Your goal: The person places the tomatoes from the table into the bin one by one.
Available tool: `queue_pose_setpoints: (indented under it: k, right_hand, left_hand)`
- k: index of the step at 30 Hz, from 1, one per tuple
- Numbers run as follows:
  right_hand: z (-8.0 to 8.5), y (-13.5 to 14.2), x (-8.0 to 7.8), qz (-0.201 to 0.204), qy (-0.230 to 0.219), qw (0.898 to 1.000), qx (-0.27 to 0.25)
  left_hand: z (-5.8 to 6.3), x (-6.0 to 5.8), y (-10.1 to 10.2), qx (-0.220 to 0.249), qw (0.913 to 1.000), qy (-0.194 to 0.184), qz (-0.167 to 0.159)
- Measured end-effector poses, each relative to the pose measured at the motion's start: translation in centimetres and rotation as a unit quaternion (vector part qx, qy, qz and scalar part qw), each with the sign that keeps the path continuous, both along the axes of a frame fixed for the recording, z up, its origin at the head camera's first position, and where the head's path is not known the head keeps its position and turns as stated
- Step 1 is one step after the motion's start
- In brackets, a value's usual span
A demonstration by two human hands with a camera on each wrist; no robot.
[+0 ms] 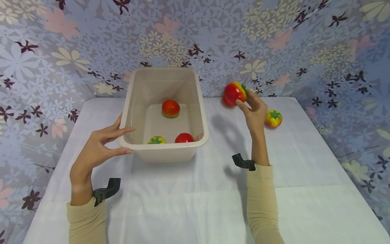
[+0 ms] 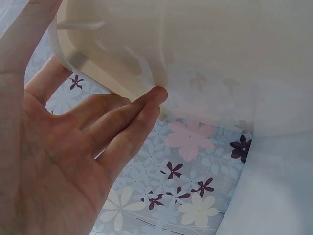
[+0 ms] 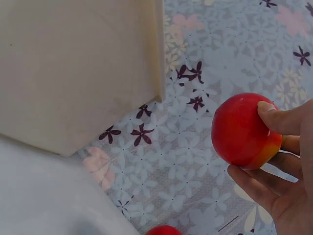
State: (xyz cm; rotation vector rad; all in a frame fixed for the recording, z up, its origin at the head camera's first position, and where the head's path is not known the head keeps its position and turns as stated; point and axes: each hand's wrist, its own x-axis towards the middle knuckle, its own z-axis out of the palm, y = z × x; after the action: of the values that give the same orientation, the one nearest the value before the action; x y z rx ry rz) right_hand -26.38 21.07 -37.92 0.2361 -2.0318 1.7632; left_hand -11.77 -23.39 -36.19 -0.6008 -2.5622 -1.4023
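My right hand (image 1: 256, 110) holds a red toy tomato (image 1: 234, 92) with a yellow top and green leaves, thumb on one side and fingers on the other. It is raised above the table, right of a beige plastic bin (image 1: 164, 154). Partly hidden behind it is another red tomato (image 1: 228, 102). With its fingers about the left rim, my left hand (image 1: 102, 144) grips the bin at the near left corner. Inside the bin lie a red tomato (image 1: 171, 108), a second red one (image 1: 184, 138) and a yellow one (image 1: 156, 140) with green leaves, the last two partly hidden by the near rim.
A yellow and red tomato (image 1: 273, 118) with green leaves sits on the table, right of my right hand. White cloth covers the table (image 1: 195, 210). Flower-patterned fabric (image 1: 213, 40) rises behind the table and shows along both sides.
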Motion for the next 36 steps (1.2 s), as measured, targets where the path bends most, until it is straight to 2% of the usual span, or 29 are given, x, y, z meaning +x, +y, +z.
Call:
queue_pose_setpoints:
  k: [7,17,21,28,36]
  right_hand:
    - [-0.1,-0.2,0.1,0.012,0.001,1.0,0.009]
    - [1.3,-1.9,1.0,0.052,0.06,0.997,-0.01]
    - [1.7,-2.9,1.4,0.07,0.066,0.995,-0.001]
    - [2.4,-4.1,2.3,0.076,0.081,0.994,0.019]
    - [2.9,-5.1,3.0,0.103,0.112,0.988,-0.002]
  left_hand:
    - [-0.2,-0.1,0.0,-0.005,1.0,-0.004,0.004]
    - [0.0,-0.2,-0.1,-0.008,0.9999,-0.008,0.003]
    - [0.0,-0.1,-0.1,-0.006,0.9999,-0.009,0.001]
    - [-0.1,-0.2,-0.1,0.002,0.9999,-0.011,-0.001]
    - [-0.1,-0.1,-0.1,0.002,0.9999,-0.012,0.0]
